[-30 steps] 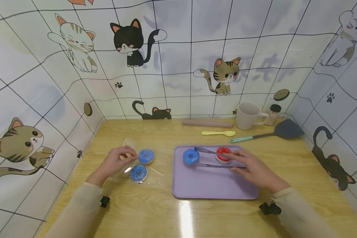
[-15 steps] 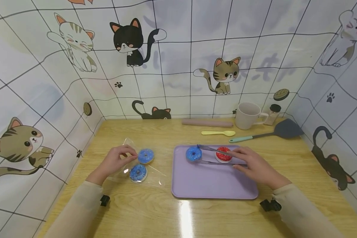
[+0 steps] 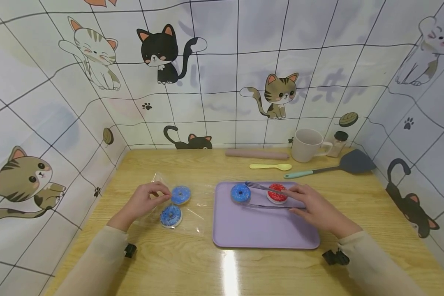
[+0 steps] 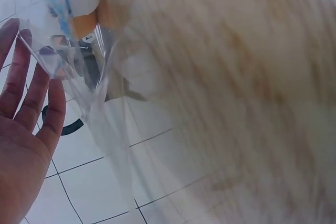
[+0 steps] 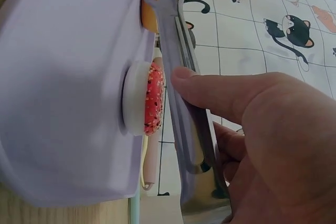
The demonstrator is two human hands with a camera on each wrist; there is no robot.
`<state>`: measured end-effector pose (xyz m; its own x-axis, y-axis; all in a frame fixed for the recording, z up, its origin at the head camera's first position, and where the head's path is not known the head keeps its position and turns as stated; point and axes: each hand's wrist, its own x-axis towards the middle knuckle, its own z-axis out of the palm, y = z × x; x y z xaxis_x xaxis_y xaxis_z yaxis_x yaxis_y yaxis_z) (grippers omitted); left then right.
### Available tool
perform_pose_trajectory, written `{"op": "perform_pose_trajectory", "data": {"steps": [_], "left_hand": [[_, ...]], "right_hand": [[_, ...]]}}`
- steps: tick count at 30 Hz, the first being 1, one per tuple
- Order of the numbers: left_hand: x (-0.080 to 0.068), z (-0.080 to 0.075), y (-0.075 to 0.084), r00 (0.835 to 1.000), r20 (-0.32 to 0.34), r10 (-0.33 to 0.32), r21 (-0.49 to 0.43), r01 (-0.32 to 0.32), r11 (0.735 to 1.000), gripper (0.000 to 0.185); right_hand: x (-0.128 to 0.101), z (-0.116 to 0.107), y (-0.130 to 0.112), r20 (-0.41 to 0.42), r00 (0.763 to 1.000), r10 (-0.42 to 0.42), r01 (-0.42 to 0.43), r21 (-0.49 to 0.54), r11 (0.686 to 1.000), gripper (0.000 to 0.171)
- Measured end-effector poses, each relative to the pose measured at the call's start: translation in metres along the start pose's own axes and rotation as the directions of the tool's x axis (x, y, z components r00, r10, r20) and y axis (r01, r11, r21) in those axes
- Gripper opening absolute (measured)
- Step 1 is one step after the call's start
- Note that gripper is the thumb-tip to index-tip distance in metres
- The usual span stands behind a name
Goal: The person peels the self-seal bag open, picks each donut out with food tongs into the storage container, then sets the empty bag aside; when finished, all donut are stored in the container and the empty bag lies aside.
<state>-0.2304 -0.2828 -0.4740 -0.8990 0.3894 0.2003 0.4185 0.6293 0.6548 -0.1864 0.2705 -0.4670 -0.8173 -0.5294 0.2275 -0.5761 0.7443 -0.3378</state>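
Note:
My left hand point(image 3: 146, 200) pinches the edge of a clear plastic bag point(image 3: 194, 220) between thumb and fingers. At that bag lie two toy donuts, a plain blue donut point(image 3: 180, 194) by the fingertips and a blue sprinkled donut point(image 3: 171, 216) below it. My right hand point(image 3: 318, 209) holds metal tongs point(image 5: 181, 77), thumb on one arm and fingers on the other. The tong tips stand apart on either side of a blue donut point(image 3: 240, 193), which sits at the back left of the purple tray point(image 3: 266, 234). Beneath the upper tong arm sits a red sprinkled donut point(image 3: 276, 195).
Along the back wall lie a pinkish rolling pin point(image 3: 257, 154) and a yellow spoon point(image 3: 270, 167). To their right stand a grey mug point(image 3: 306, 146) and a small jar point(image 3: 338, 144) with a black lid. A dark spatula point(image 3: 356, 161) with a green handle lies behind the tray.
The blue donut on the tray has shifted slightly right and back with the tongs; since half a second ago, the tong tips have spread a little. My left hand has stayed in place.

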Motion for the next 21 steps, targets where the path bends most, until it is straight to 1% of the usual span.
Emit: {"op": "perform_pose_trajectory", "data": {"steps": [2,5,9,12,15,21], "left_hand": [[0.0,-0.001,0.0,1.0,-0.001,0.002,0.007,-0.002,1.0,0.006],[0.001,-0.002,0.001,1.0,-0.004,0.002,0.014,-0.002,1.0,0.005],[0.0,-0.003,0.002,1.0,-0.012,-0.003,0.019,0.003,1.0,0.005],[0.0,-0.003,0.003,1.0,-0.012,-0.003,0.018,0.003,1.0,0.005],[-0.001,-0.003,0.003,1.0,-0.014,0.004,0.017,-0.004,1.0,0.005],[-0.002,-0.003,0.0,0.999,-0.032,0.005,0.022,-0.005,1.0,0.004]], "right_hand": [[-0.002,-0.001,-0.002,-0.001,1.0,0.019,-0.019,0.025,0.999,0.057],[-0.005,-0.001,-0.006,-0.031,0.999,0.02,-0.018,0.052,0.998,0.059],[-0.004,0.005,-0.014,-0.104,0.994,-0.035,0.039,0.037,0.999,0.056],[0.0,0.012,-0.026,-0.139,0.988,-0.064,0.068,0.02,0.998,0.052],[0.006,0.018,-0.038,-0.14,0.988,-0.072,0.075,0.018,0.997,0.049],[0.021,0.028,-0.058,-0.102,0.99,-0.101,0.103,0.02,0.994,0.044]]}}
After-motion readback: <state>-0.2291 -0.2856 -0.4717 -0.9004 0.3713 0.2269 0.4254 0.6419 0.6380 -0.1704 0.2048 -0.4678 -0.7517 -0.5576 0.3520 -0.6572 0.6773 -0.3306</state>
